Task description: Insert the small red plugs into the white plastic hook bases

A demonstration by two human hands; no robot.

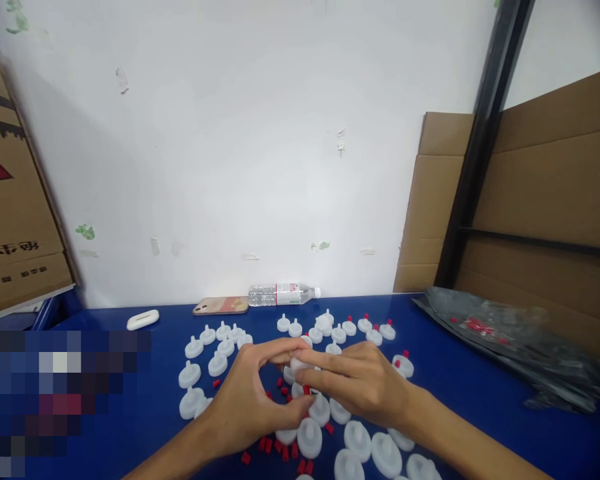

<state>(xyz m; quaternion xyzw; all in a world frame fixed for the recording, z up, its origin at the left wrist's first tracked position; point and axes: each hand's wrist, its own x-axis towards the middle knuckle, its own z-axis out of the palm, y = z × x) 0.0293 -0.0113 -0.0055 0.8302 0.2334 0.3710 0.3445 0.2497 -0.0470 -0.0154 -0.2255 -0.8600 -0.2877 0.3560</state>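
Observation:
My left hand [245,397] and my right hand [360,383] meet over the middle of the blue table [480,407]. Their fingertips pinch together on one small white round plastic part [297,364]. A small red cap [306,389] shows just under that part, between the thumbs. Beneath and around my hands lie several more white round parts with stems [310,437] and loose red caps [267,445]. Farther back stand white parts fitted with red caps [375,333], and to the left a group of plain white ones [217,363].
A phone [220,305] and a lying water bottle [284,294] rest by the white wall. A white oval case [143,319] sits at the back left. A dark plastic bag [520,340] lies at right. Cardboard boxes [540,193] stand on both sides.

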